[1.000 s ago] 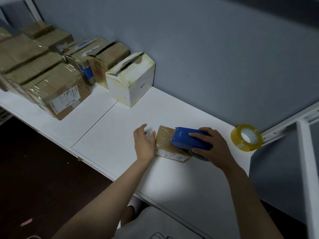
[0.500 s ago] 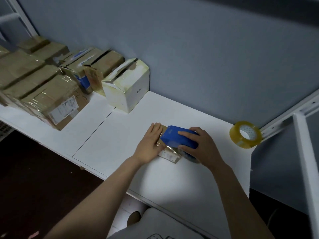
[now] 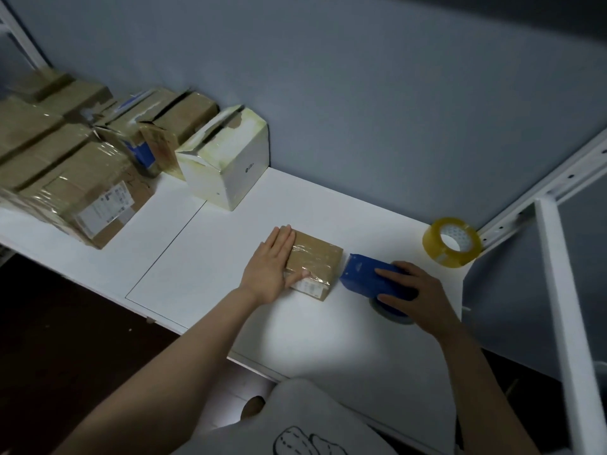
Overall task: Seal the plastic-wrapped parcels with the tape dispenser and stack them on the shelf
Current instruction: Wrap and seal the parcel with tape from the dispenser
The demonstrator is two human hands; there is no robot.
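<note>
The white shelf board (image 3: 230, 310) runs along the grey-blue wall, a thin seam (image 3: 167, 247) dividing it into two panels; plastic-wrapped brown parcels (image 3: 82, 178) sit packed together on the left panel; a white carton (image 3: 226, 162) stands at the seam's far end; a small wrapped parcel (image 3: 317, 261) lies on the right panel, the blue tape dispenser (image 3: 361, 277) just beside it; a roll of clear tape (image 3: 453, 241) rests near the right corner.

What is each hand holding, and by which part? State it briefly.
The right hand grips the blue tape dispenser around its rear end. The left hand holds nothing; it presses flat on the parcel, on its left side.
</note>
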